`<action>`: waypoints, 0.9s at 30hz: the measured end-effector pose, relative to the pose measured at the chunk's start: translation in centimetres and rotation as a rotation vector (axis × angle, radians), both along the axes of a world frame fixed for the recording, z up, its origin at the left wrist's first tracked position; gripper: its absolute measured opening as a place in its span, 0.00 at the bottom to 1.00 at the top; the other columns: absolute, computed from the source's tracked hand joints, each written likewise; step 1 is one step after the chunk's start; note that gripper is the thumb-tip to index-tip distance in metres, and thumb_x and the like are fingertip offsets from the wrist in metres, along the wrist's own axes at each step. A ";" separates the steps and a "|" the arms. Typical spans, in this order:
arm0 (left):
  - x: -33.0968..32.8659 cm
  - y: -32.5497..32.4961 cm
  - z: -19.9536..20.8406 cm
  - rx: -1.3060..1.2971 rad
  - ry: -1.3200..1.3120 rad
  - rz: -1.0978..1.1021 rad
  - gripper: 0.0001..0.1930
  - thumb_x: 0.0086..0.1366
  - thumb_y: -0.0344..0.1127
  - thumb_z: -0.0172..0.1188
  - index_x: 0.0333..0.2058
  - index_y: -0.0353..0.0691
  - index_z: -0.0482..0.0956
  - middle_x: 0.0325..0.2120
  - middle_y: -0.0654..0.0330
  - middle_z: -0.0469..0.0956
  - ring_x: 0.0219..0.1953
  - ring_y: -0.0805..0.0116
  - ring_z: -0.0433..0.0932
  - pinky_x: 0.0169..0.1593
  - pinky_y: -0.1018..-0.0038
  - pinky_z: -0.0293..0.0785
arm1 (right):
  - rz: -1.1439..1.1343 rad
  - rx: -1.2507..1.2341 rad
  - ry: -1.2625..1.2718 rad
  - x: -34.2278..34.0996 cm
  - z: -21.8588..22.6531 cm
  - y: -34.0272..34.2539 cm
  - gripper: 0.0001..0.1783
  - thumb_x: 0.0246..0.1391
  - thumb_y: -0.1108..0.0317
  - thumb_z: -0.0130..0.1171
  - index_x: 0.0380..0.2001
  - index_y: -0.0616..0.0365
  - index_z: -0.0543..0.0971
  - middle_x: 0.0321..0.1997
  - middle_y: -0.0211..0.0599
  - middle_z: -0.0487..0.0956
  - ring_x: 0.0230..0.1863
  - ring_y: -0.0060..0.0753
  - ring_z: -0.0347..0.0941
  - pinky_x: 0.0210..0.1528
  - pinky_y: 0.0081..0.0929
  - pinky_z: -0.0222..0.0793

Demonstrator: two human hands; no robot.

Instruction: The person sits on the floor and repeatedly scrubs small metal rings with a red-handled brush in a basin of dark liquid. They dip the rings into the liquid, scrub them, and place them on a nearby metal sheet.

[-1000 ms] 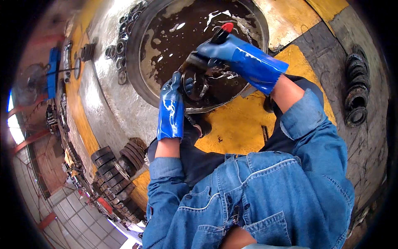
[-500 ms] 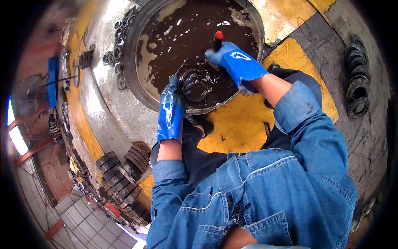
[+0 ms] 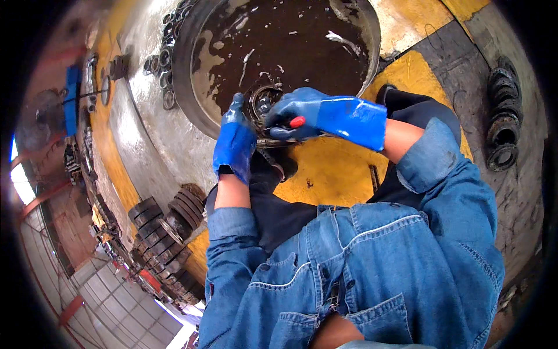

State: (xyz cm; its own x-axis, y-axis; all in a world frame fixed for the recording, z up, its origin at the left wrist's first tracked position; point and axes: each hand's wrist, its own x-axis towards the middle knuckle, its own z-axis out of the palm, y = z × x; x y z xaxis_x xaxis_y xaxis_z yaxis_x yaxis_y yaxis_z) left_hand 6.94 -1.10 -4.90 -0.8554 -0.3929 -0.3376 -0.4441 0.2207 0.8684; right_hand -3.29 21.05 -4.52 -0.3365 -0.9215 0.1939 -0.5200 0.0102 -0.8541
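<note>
A large round metal basin [image 3: 181, 75] of dark, murky liquid stands before me, pale foam streaks floating on it. At its near side my left hand [image 3: 235, 128], in a blue rubber glove, is closed on the edge of a wet, ring-shaped metal part [image 3: 254, 106]. My right hand [image 3: 299, 111], gloved alike, is wrapped round a dark-handled tool with a red end [image 3: 297, 122]. That fist is against the ring's near right side. The tool's working end is hidden by the glove, so its kind does not show.
Several small metal rings [image 3: 165, 57] lie left of the basin. A row of dark ring parts [image 3: 503, 131] rests on the floor at far right. Stacked dark discs [image 3: 157, 224] stand at lower left. Beneath my knees is a yellow floor patch [image 3: 331, 168].
My right hand has come down and left with the tool from over the liquid to the ring. The tool's red end now points toward me. The ring has shifted slightly up and left.
</note>
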 end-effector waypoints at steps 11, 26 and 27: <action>-1.2 0.0 0.1 -0.096 -0.064 -0.005 0.33 0.80 0.60 0.47 0.42 0.31 0.86 0.33 0.55 0.86 0.35 0.67 0.81 0.43 0.69 0.77 | -0.244 0.652 -0.080 -3.8 1.5 3.2 0.17 0.57 0.50 0.65 0.42 0.47 0.89 0.39 0.47 0.88 0.44 0.46 0.86 0.49 0.39 0.81; -3.2 1.9 3.7 0.349 0.141 0.371 0.29 0.79 0.54 0.53 0.58 0.28 0.75 0.46 0.44 0.83 0.43 0.48 0.86 0.48 0.57 0.87 | -0.593 -0.115 -0.933 -3.9 2.0 3.3 0.20 0.70 0.51 0.57 0.49 0.52 0.87 0.40 0.25 0.84 0.38 0.17 0.75 0.43 0.21 0.68; -3.2 0.2 2.6 0.426 0.174 0.415 0.29 0.80 0.53 0.52 0.60 0.28 0.72 0.48 0.42 0.82 0.45 0.46 0.85 0.49 0.56 0.87 | -0.583 -0.131 -0.989 -3.3 1.0 3.2 0.19 0.69 0.51 0.57 0.48 0.51 0.87 0.38 0.25 0.84 0.37 0.17 0.74 0.43 0.21 0.68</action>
